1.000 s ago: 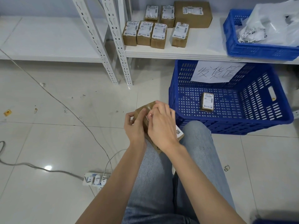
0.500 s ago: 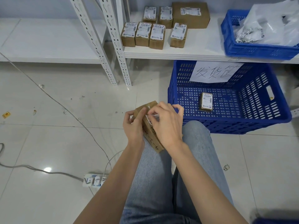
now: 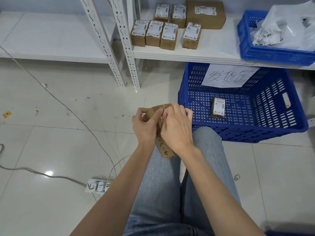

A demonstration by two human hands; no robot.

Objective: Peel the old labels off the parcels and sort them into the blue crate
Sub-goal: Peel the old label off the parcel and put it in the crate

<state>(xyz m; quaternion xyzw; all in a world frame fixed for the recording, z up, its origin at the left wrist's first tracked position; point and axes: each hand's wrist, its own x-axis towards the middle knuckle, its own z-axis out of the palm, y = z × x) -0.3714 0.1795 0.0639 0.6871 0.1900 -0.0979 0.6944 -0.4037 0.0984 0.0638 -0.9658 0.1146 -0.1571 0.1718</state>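
A small brown cardboard parcel (image 3: 166,149) with black handwriting rests above my knee. My left hand (image 3: 144,127) grips its left side, thumb on top. My right hand (image 3: 177,128) covers its right face, and its fingers pinch at the white label edge, which is mostly hidden. The blue crate (image 3: 281,106) with a handwritten paper sign stands on the floor to the right and holds one labelled parcel (image 3: 218,107). Several labelled parcels (image 3: 167,34) sit on the white shelf behind.
A second blue crate (image 3: 255,50) with white plastic bags sits on the shelf (image 3: 213,53) at right. White shelf posts (image 3: 122,48) stand on the tiled floor. A cable (image 3: 76,116) and a power strip (image 3: 98,185) lie to my left.
The parcel has turned in my hands, so its handwritten side now shows and the label's barcode end is hidden. My right hand's fingers shifted across the label face.
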